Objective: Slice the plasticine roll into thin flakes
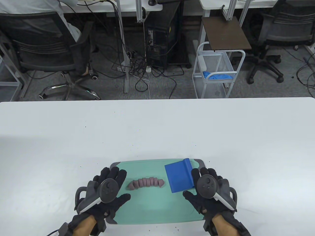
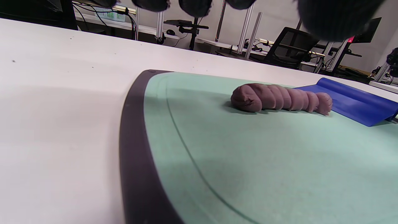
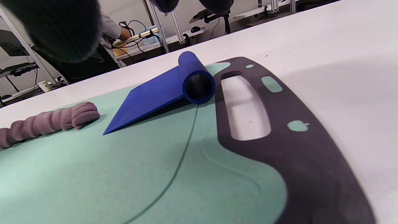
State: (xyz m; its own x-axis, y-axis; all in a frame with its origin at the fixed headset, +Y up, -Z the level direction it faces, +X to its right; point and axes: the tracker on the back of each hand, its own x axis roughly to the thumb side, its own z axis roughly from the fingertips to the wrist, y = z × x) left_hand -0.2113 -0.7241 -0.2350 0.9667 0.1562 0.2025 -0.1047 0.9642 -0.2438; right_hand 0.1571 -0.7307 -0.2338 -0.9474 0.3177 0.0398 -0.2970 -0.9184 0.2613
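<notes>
A mauve plasticine roll [image 1: 145, 183], marked into several slices that still lean together, lies on a green cutting board [image 1: 152, 206]; it also shows in the left wrist view [image 2: 279, 98] and the right wrist view [image 3: 49, 121]. A blue scraper [image 1: 179, 175] with a rolled handle lies flat on the board to the roll's right, seen too in the right wrist view [image 3: 168, 91]. My left hand [image 1: 112, 188] hovers open over the board's left end, holding nothing. My right hand [image 1: 200, 186] is open beside the scraper's right edge, holding nothing.
The board has a dark rim [image 2: 133, 149] and a handle cut-out [image 3: 244, 109] at its right end. It lies near the front edge of a white table [image 1: 157, 127]. Office chairs, cables and a white trolley [image 1: 216, 71] stand beyond the table.
</notes>
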